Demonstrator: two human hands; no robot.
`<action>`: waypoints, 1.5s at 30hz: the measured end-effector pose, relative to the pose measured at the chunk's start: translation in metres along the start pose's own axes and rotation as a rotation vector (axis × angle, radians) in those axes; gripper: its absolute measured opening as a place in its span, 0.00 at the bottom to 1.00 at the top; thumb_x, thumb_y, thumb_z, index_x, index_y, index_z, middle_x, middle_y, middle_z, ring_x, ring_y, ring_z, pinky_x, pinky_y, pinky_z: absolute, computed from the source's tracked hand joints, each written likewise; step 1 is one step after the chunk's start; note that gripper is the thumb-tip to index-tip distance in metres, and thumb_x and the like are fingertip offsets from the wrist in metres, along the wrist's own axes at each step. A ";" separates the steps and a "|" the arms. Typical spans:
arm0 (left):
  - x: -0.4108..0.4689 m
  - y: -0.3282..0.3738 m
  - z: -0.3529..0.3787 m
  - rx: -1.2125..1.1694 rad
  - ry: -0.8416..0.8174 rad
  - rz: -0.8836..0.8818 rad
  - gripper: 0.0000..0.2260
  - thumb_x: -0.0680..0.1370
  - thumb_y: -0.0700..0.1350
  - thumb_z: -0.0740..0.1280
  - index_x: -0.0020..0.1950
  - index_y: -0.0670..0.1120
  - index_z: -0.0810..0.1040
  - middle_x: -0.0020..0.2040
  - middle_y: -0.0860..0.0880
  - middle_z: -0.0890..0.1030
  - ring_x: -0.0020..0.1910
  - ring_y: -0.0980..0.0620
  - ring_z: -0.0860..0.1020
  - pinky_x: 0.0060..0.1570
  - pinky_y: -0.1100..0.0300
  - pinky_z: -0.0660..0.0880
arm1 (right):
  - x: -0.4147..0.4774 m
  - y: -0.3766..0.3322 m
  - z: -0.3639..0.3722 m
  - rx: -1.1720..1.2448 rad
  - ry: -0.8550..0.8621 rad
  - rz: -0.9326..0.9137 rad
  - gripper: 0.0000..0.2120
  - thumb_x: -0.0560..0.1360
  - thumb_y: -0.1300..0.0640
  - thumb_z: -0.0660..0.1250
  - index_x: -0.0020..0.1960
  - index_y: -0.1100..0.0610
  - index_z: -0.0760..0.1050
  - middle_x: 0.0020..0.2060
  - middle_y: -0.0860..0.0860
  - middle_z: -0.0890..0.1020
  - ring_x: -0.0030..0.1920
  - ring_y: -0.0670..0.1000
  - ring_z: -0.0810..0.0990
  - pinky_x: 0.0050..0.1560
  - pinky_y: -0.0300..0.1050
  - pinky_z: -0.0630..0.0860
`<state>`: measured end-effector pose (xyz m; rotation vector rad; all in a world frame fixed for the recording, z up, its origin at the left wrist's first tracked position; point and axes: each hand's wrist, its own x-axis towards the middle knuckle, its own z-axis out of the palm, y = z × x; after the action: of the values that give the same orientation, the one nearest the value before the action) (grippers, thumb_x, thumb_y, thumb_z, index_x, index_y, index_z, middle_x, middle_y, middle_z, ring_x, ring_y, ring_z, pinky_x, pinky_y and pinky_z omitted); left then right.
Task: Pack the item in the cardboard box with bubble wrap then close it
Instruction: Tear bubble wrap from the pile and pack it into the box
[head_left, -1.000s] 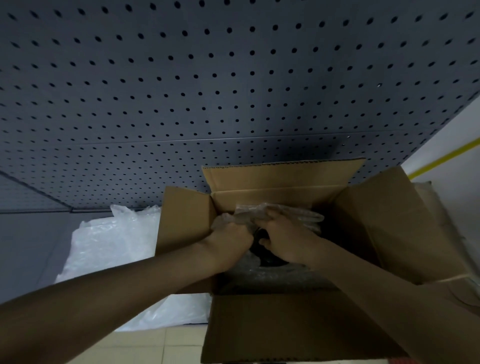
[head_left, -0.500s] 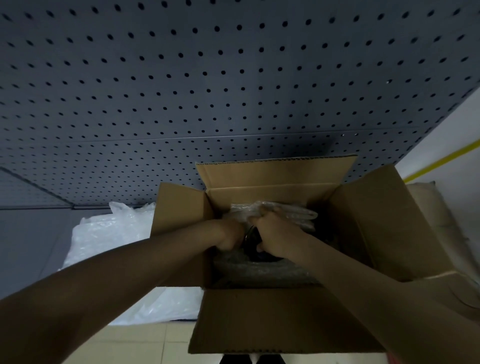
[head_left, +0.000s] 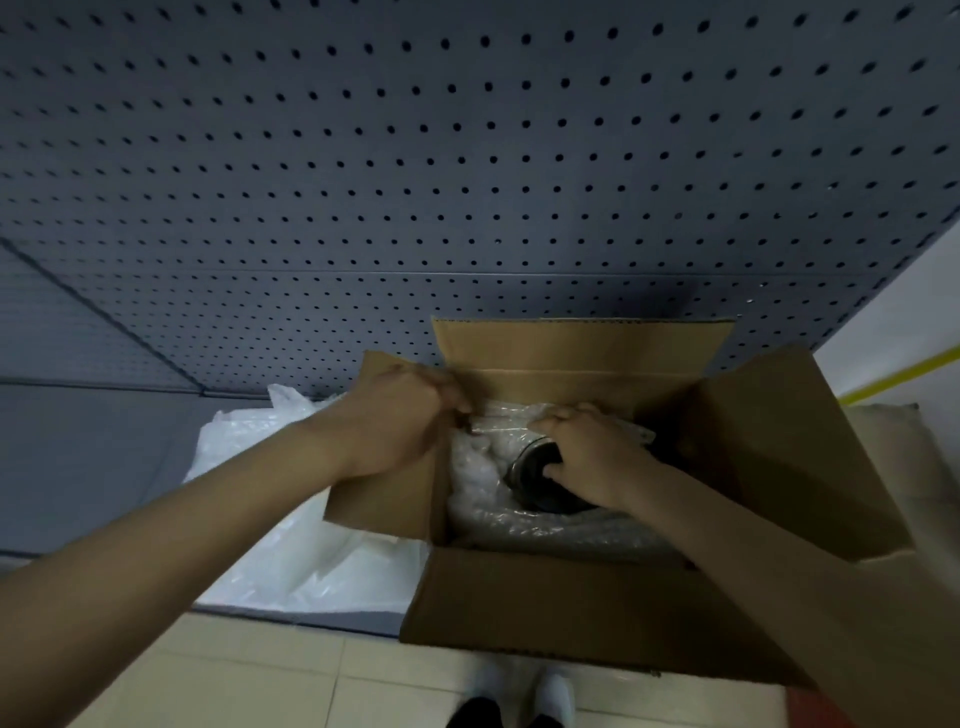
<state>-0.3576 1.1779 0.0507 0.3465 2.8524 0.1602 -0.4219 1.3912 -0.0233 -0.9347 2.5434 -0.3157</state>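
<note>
An open brown cardboard box (head_left: 571, 608) stands on a grey shelf with all its flaps up. Inside lies a dark round item (head_left: 535, 475) bedded in clear bubble wrap (head_left: 483, 478). My left hand (head_left: 395, 421) is up at the box's left flap, its fingers pinching an edge of the bubble wrap near the back corner. My right hand (head_left: 592, 457) rests inside the box on top of the dark item, fingers spread over the item and the wrap behind it. Most of the item is hidden by my right hand and the wrap.
A pile of white plastic sheeting (head_left: 291, 519) lies on the shelf left of the box. A grey pegboard (head_left: 467, 156) rises behind. Beige floor tiles (head_left: 270, 675) and my shoes (head_left: 519, 696) show below. A padded envelope (head_left: 904, 452) lies at the right.
My left hand has risen out of the box to the left flap, drawing the bubble wrap's edge up. My right hand stays on the item. The camera view shifted slightly.
</note>
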 end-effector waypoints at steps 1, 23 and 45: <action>-0.008 -0.004 -0.006 0.010 0.017 -0.013 0.18 0.77 0.41 0.64 0.65 0.54 0.76 0.67 0.53 0.76 0.64 0.51 0.75 0.65 0.55 0.70 | -0.002 -0.003 -0.004 0.023 0.005 0.001 0.26 0.75 0.55 0.67 0.71 0.52 0.66 0.71 0.50 0.69 0.70 0.52 0.65 0.70 0.48 0.62; -0.208 -0.247 0.037 -0.039 0.031 -0.335 0.25 0.78 0.50 0.65 0.73 0.53 0.63 0.71 0.49 0.71 0.66 0.47 0.73 0.63 0.54 0.70 | 0.065 -0.332 0.019 0.197 0.006 -0.038 0.17 0.75 0.49 0.66 0.64 0.49 0.74 0.59 0.49 0.80 0.54 0.48 0.79 0.50 0.40 0.73; -0.248 -0.313 0.069 -0.222 -0.033 -0.271 0.23 0.78 0.46 0.63 0.73 0.54 0.65 0.71 0.53 0.68 0.66 0.51 0.71 0.63 0.59 0.66 | 0.220 -0.301 0.109 0.727 0.002 0.670 0.41 0.65 0.49 0.77 0.72 0.62 0.64 0.69 0.59 0.70 0.67 0.59 0.72 0.62 0.47 0.70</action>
<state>-0.1750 0.8191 0.0015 -0.0806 2.7770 0.4078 -0.3549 1.0130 -0.0825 0.1823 2.2770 -0.9200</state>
